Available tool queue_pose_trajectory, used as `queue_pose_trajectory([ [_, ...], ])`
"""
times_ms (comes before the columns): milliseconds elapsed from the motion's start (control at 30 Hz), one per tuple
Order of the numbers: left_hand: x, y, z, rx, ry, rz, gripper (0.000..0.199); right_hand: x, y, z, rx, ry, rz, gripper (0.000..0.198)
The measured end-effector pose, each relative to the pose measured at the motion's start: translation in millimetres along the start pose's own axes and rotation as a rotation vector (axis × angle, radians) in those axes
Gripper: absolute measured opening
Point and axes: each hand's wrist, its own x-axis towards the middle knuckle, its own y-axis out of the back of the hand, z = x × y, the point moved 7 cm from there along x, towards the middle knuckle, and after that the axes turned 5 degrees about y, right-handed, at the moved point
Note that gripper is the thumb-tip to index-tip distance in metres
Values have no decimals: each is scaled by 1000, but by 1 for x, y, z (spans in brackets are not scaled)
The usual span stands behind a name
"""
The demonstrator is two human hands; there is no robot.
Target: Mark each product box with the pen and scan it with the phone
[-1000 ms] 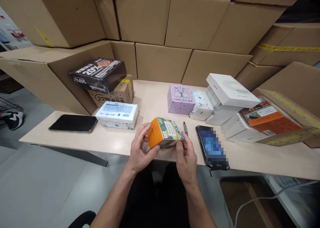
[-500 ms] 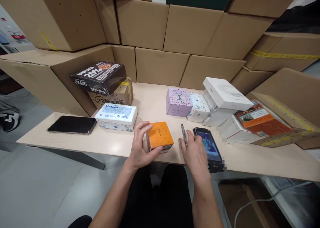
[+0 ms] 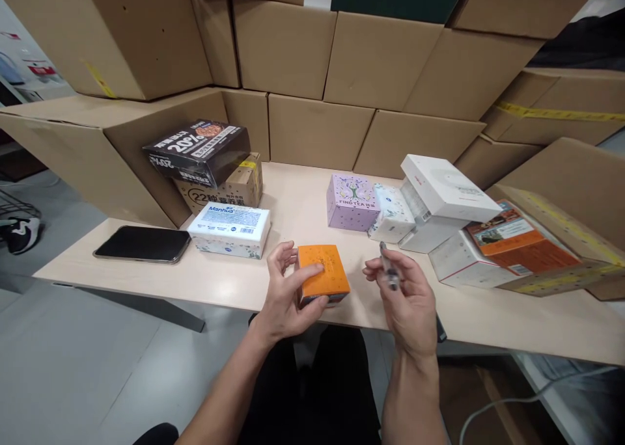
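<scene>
A small orange box (image 3: 325,259) sits near the front edge of the table. My left hand (image 3: 293,295) grips it from the left, with the index finger on its top and the thumb along its near side. My right hand (image 3: 407,295) is raised over the table to the right of the box, its fingers closed around a pen (image 3: 389,266). The pen points upward and is slightly blurred. A phone (image 3: 441,328) is mostly hidden behind my right hand, with only a dark edge visible.
A dark smartphone (image 3: 141,244) lies at the left. Nearby are a Manhua tissue pack (image 3: 229,230) and a black box (image 3: 198,151) on a brown carton. A purple tea box (image 3: 352,202), another tissue pack (image 3: 392,212) and white boxes (image 3: 446,188) stand right. Cardboard boxes (image 3: 319,129) wall the back.
My right hand has picked the pen up off the table and moved right, now covering most of the phone. My left index finger has moved onto the orange box's top.
</scene>
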Motion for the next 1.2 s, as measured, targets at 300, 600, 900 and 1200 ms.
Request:
queue_pose_trajectory([
  [300, -1, -6, 5, 79, -77, -39, 38, 5, -23, -47, 105, 93, 110, 22],
  [600, 1, -8, 3, 116, -86, -5, 35, 15, -66, -32, -151, 3, -115, 15],
  [900, 2, -6, 5, 98, -92, 9, 36, 15, -77, -47, -464, 253, -148, 18],
  [1200, 3, -5, 7, 95, -99, 14, 35, 15, -83, -52, -565, 288, -196, 18],
])
